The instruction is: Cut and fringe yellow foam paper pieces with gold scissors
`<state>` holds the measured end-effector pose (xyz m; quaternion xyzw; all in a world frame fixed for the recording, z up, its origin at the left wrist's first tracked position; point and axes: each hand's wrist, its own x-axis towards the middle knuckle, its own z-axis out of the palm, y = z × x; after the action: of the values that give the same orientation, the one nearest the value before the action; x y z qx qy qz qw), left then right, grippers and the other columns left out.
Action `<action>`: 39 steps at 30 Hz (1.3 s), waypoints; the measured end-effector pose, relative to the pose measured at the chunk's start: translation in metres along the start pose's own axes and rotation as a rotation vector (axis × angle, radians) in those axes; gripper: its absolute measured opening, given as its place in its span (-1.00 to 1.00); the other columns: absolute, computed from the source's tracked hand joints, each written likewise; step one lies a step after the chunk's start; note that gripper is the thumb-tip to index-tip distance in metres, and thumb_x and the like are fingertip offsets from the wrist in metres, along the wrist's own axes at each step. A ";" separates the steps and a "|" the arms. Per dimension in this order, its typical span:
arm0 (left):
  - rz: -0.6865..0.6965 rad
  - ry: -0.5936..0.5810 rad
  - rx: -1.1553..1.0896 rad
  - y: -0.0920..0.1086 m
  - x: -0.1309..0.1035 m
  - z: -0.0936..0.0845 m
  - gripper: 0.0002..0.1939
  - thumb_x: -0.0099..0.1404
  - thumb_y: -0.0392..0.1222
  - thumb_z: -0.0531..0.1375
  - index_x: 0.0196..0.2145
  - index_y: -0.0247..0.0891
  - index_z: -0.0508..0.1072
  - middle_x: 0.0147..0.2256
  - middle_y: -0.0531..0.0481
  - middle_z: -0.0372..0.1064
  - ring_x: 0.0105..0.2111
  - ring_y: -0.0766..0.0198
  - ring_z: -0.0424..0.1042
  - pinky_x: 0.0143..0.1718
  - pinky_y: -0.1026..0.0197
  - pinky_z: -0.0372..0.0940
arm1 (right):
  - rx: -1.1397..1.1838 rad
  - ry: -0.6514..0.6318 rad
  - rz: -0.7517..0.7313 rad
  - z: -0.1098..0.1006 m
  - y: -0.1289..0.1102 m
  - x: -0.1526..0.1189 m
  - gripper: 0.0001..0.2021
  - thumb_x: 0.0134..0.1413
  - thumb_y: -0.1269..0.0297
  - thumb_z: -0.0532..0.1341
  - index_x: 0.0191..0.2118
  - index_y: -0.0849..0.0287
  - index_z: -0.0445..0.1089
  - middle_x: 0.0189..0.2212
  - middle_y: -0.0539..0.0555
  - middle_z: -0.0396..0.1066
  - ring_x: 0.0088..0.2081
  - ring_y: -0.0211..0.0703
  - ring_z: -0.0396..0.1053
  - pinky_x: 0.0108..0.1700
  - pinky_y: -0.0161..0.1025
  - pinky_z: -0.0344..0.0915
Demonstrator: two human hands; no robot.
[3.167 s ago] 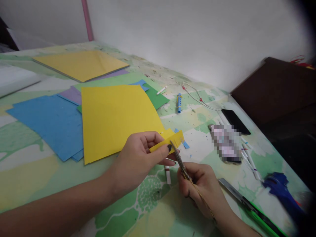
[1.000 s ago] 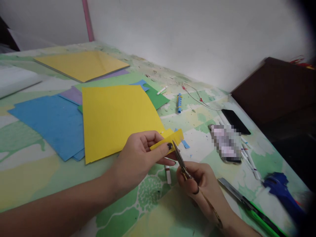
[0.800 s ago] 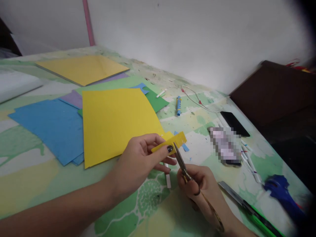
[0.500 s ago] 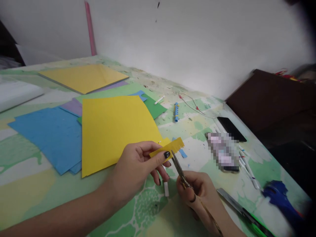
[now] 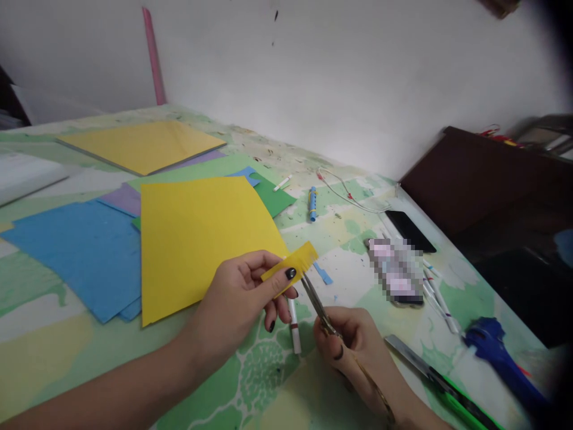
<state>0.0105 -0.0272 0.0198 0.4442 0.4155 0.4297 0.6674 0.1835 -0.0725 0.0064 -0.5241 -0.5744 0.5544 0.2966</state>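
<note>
My left hand (image 5: pixel 255 292) pinches a small yellow paper strip (image 5: pixel 298 258) between thumb and fingers. Fine cuts run along the strip's lower right edge. Closed around the handles of a pair of scissors (image 5: pixel 317 300) is my right hand (image 5: pixel 358 355); the blade tips meet the strip's edge just right of my left thumb. Beneath my left fingers a white marker (image 5: pixel 294 334) lies on the table, its upper part hidden. A large yellow sheet (image 5: pixel 201 233) rests behind my left hand, and a blue paper scrap (image 5: pixel 323 273) lies behind the scissors.
Blue sheets (image 5: pixel 80 257) lie left, a yellow board (image 5: pixel 143 146) farther back. A rolled blue paper tube (image 5: pixel 312 204) and a white cord (image 5: pixel 349 191) are beyond my hands. To the right are a phone (image 5: pixel 396 275), a green-handled utility knife (image 5: pixel 441 382) and a blue tool (image 5: pixel 496 352).
The view has shifted slightly, so most things appear farther left. The strip's fringed edge has turned a little, and more of the white marker shows below my left hand. Both grips are unchanged.
</note>
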 end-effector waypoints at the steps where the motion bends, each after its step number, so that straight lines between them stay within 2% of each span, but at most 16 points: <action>1: 0.001 -0.011 0.004 0.000 0.000 0.000 -0.86 0.15 -0.21 0.21 -0.47 -0.34 0.37 -0.58 0.06 0.39 -0.69 0.45 0.33 -0.72 0.45 0.15 | -0.001 0.002 0.003 0.000 0.000 0.000 -0.45 -0.22 -0.27 0.16 -0.63 0.18 0.08 -0.71 -0.15 -0.10 -0.65 -0.43 -0.17 -0.65 -0.38 -0.25; 9: -0.013 -0.042 0.033 0.001 -0.001 0.002 -0.88 0.14 -0.22 0.20 -0.49 -0.32 0.42 -0.64 0.07 0.37 -0.66 0.40 0.36 -0.65 0.41 0.22 | -0.016 0.009 0.014 0.001 -0.003 0.001 -0.47 -0.20 -0.22 0.19 -0.64 0.18 0.06 -0.72 -0.16 -0.12 -0.64 -0.43 -0.18 -0.64 -0.38 -0.24; 18: -0.060 -0.031 0.018 0.002 -0.002 0.003 -0.88 0.11 -0.26 0.22 -0.54 -0.33 0.43 -0.67 0.08 0.37 -0.72 0.44 0.31 -0.71 0.42 0.21 | -0.033 -0.004 0.014 -0.001 -0.001 0.001 -0.47 -0.18 -0.22 0.18 -0.64 0.19 0.07 -0.71 -0.15 -0.12 -0.64 -0.42 -0.18 -0.64 -0.38 -0.25; 25: 0.002 0.023 0.036 0.003 -0.002 -0.002 -0.82 0.15 -0.23 0.21 -0.57 -0.33 0.40 -0.68 0.09 0.35 -0.70 0.45 0.33 -0.69 0.47 0.21 | 0.022 -0.032 0.051 -0.005 0.002 0.001 -0.49 -0.16 -0.20 0.19 -0.62 0.19 0.09 -0.74 -0.17 -0.13 -0.69 -0.46 -0.19 -0.67 -0.39 -0.28; 32: -0.025 0.002 0.050 0.002 0.002 0.000 -0.84 0.13 -0.25 0.22 -0.57 -0.32 0.39 -0.68 0.09 0.36 -0.72 0.44 0.32 -0.72 0.45 0.21 | 0.103 -0.081 0.044 -0.006 0.005 0.000 -0.47 -0.19 -0.22 0.20 -0.60 0.20 0.10 -0.72 -0.17 -0.09 -0.71 -0.49 -0.18 -0.70 -0.41 -0.27; 39: -0.050 -0.023 0.071 -0.001 -0.001 0.000 -0.84 0.13 -0.27 0.20 -0.57 -0.33 0.42 -0.70 0.10 0.37 -0.74 0.47 0.30 -0.73 0.48 0.18 | 0.077 -0.060 0.073 -0.005 0.002 0.001 -0.48 -0.18 -0.20 0.21 -0.61 0.21 0.11 -0.74 -0.17 -0.08 -0.72 -0.49 -0.17 -0.72 -0.42 -0.26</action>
<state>0.0108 -0.0281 0.0189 0.4621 0.4338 0.3928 0.6663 0.1888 -0.0705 0.0052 -0.5160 -0.5419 0.6020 0.2787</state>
